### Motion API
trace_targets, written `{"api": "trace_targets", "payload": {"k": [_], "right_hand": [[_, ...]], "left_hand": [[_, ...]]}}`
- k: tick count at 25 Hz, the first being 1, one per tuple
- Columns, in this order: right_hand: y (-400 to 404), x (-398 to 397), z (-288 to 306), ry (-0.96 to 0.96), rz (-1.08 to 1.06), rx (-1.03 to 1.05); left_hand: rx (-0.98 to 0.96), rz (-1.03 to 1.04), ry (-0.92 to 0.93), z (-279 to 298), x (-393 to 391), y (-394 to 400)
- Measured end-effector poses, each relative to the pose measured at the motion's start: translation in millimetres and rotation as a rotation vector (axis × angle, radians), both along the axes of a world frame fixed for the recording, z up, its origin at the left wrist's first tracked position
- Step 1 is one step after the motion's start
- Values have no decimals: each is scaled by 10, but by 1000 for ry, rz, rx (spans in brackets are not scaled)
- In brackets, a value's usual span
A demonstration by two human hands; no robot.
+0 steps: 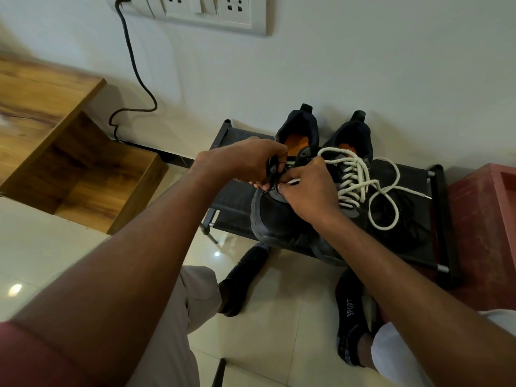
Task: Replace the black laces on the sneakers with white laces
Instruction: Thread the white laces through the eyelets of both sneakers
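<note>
While both hands work at its eyelets, the left sneaker [279, 213] lies on the low black rack [435, 219] straight ahead of the person, its long axis running away from them: toe nearest, heel toward the wall. The left hand [251, 160] curls round the near-side eyelet flap and seems to hold it up. The right hand [304, 191] pinches what looks like a short piece of white lace [291, 181] at its fingertips, right at the throat of the shoe. The two hands are almost touching, so neither is clearly nearer; the next threading likely turns on feeding the lace tip across to the flap held by the left.

Just beside it, to the right, the second sneaker [354, 152] already carries a white lace [354, 180], its loose ends looping over the rack.

Hidden by the hands are the eyelets themselves, the lace tip, and how many rows are threaded. Dark strands on the rack's right part may be the removed black laces; that cannot be made out.
</note>
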State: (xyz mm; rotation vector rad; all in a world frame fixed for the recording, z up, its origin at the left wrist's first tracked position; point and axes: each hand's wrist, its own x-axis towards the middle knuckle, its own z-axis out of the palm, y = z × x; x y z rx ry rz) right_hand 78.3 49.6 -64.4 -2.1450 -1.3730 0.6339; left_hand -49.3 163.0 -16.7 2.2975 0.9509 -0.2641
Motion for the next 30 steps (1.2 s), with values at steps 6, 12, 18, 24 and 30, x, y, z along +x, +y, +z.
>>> {"api": "trace_targets", "payload": {"k": [6, 12, 18, 24, 30], "right_hand": [[-19, 28, 62, -4, 49, -12], [-9, -46, -11, -82, 27, 13], [17, -59, -36, -43, 47, -41], [-59, -84, 1, -249, 90, -17], [59, -75, -36, 41, 11, -103]], "left_hand": [[7, -6, 9, -1, 23, 13], [0, 9, -7, 5, 22, -2], [6, 6, -11, 0, 8, -11], [7, 8, -8, 13, -3, -18], [9, 26, -52, -41, -4, -21]]}}
